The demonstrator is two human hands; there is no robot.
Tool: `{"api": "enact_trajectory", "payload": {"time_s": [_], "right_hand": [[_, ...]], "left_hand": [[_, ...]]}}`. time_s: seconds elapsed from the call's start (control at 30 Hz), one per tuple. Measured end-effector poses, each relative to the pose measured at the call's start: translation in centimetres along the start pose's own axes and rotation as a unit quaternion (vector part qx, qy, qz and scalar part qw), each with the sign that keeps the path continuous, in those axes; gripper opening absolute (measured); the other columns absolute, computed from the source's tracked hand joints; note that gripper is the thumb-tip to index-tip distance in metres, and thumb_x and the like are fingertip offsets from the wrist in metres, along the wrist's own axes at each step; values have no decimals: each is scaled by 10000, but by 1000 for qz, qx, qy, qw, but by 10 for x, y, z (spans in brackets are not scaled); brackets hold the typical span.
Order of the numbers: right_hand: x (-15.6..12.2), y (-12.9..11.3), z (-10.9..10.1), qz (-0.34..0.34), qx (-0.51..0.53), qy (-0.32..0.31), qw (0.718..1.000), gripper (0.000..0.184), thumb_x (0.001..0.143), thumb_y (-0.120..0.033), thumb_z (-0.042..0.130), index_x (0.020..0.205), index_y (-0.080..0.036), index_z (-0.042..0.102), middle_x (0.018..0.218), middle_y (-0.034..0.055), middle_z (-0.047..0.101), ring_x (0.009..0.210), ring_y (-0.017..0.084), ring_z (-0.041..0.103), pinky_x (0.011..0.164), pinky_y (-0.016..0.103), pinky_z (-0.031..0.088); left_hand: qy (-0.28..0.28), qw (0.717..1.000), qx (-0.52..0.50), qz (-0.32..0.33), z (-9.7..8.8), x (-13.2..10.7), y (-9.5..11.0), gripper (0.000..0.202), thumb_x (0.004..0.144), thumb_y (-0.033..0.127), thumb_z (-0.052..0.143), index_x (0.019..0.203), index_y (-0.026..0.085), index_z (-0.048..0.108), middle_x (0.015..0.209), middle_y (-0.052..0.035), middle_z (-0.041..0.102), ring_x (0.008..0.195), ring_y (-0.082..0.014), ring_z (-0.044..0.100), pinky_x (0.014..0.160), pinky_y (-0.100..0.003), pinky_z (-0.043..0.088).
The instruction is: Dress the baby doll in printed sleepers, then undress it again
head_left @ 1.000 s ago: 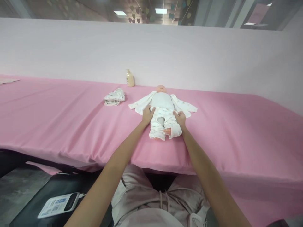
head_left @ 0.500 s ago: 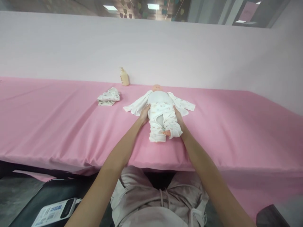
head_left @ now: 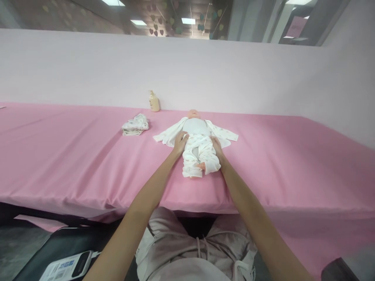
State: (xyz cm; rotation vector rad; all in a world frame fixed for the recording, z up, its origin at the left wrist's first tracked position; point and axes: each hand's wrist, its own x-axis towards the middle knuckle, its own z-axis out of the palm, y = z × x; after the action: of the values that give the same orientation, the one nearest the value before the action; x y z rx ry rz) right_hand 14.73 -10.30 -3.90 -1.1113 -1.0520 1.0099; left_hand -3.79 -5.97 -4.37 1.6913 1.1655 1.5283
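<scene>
A baby doll (head_left: pixel 193 114) lies on its back with its head toward the wall. It wears a white top (head_left: pixel 169 132) with the sleeves spread out to both sides and white patterned baby trousers (head_left: pixel 190 158) on its legs. At the left side of the waistband, my left hand (head_left: pixel 181 142) is closed on the trousers. My right hand (head_left: pixel 216 146) grips them at the right side of the waist, its fingertips partly hidden by cloth. One foot (head_left: pixel 201 166) of the doll shows at a trouser cuff.
A folded patterned cloth (head_left: pixel 135 125) lies left of the doll. Behind it a cream pump bottle (head_left: pixel 154 102) stands by the white wall (head_left: pixel 234 78). Pink cloth (head_left: pixel 73 156) covers the table. A black chair (head_left: pixel 79 236) with a white labelled device is at lower left.
Both hands have shifted slightly inward along the waist of the trousers. The camera view has tilted up a little. The doll, folded cloth and bottle lie as before.
</scene>
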Motion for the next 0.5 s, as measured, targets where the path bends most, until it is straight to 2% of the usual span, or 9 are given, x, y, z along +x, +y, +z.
{"api": "enact_trajectory", "payload": {"time_s": [0.07,0.13,0.27,0.4,0.5], "right_hand": [[5,4,-1,-5,3,23,1000,329,705,-524,613,724,-231,466,623,-55,506,633,122,495,622,254,437],[11,8,-2,-8,-21,36,999,345,683,-526,623,680,-229,446,584,-62,468,595,116,462,580,245,408],[20,12,0,-15,-53,70,996,352,684,-518,618,643,-231,419,560,-58,443,570,117,442,546,245,381],[21,12,4,-20,-74,84,993,335,717,-500,602,626,-229,428,561,-37,454,597,129,457,564,252,399],[19,10,6,-15,-87,83,993,362,731,-515,595,594,-234,413,554,-26,461,627,140,469,581,256,412]], "left_hand": [[-9,1000,20,20,-2,-1,2,149,850,326,475,841,194,543,974,-49,587,993,-192,519,937,-301,361],[1,999,36,16,-3,-2,4,187,860,373,470,816,198,516,866,-32,572,895,-193,522,872,-304,380],[38,997,68,-21,-4,-1,5,297,851,464,489,707,218,407,684,2,449,751,-192,479,771,-318,377],[84,992,72,-53,-1,4,0,365,836,475,521,639,230,335,646,3,402,752,-207,481,791,-344,366],[102,990,65,-66,0,5,-6,387,801,462,574,601,236,332,632,-11,430,810,-239,512,835,-362,361]]}}
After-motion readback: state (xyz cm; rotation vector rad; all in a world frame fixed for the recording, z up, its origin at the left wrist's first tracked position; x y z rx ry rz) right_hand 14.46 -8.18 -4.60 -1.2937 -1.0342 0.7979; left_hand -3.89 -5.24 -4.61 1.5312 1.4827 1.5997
